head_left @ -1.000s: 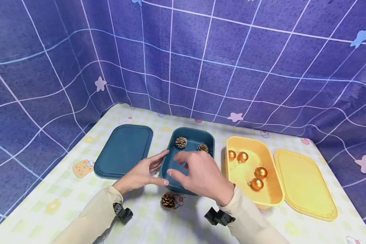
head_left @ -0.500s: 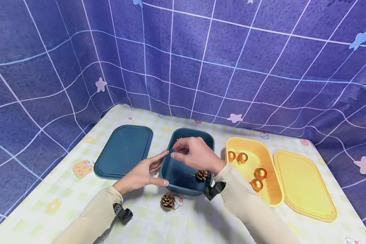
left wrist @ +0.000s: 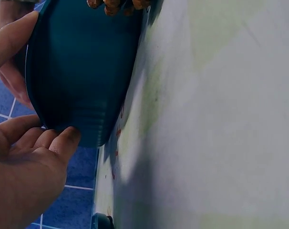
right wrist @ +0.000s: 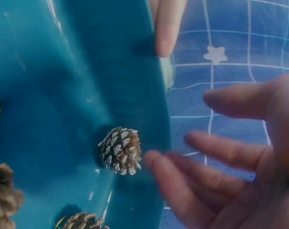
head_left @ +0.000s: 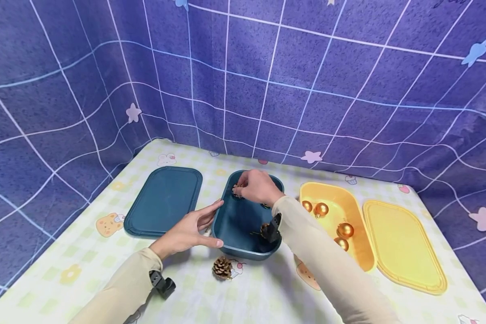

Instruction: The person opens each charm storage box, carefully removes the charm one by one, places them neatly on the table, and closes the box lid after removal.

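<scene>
My left hand rests with fairly straight fingers on the left side of a dark teal box, its thumb by the front corner. My right hand is lowered into the back of the box, over a pine cone. In the right wrist view, my right hand has its fingers spread beside that frosted pine cone, which sits on the box floor. A second pine cone is partly hidden under my right hand, and a third lies front right, partly behind the wrist camera.
Another pine cone lies on the checked cloth in front of the box. A teal lid is at the left. On the right stands a yellow box with several gold baubles, and beside it a yellow lid.
My right hand has moved from the front middle of the box to its back left. The front-right pine cone has come into view. My left hand has stayed on the box.
</scene>
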The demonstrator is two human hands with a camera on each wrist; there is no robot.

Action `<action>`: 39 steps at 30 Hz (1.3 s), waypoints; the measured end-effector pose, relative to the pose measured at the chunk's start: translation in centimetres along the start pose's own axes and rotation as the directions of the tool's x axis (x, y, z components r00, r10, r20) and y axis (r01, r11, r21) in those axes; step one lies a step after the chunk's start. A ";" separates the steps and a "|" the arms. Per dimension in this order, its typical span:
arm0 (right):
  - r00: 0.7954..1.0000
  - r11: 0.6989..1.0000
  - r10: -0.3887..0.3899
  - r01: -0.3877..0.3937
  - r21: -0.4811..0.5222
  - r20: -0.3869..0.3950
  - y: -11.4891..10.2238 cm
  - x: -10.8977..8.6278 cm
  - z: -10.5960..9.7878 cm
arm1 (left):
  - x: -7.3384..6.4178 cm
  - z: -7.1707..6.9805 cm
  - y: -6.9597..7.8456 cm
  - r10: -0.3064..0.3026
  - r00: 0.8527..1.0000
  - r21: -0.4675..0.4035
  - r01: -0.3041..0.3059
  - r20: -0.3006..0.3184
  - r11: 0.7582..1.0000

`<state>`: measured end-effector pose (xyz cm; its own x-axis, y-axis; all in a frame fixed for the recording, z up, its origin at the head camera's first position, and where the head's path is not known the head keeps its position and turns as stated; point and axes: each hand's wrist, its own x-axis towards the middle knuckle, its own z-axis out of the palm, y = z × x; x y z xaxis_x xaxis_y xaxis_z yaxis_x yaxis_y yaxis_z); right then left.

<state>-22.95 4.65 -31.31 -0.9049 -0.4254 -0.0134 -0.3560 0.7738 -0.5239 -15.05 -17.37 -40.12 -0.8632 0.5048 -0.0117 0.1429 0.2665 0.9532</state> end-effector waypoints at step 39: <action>0.961 0.939 0.277 -0.275 -0.205 -0.022 1.0 4.8 4.6 | 0.0 0.0 -0.1 0.020 1.000 0.015 -0.020 -0.009 1.000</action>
<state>-26.56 1.23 -35.87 -0.9730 -0.1842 -0.1387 -0.1333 0.9402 -0.3135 -15.06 -17.38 -40.21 -0.8645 0.5026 0.0098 0.1673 0.2692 0.9484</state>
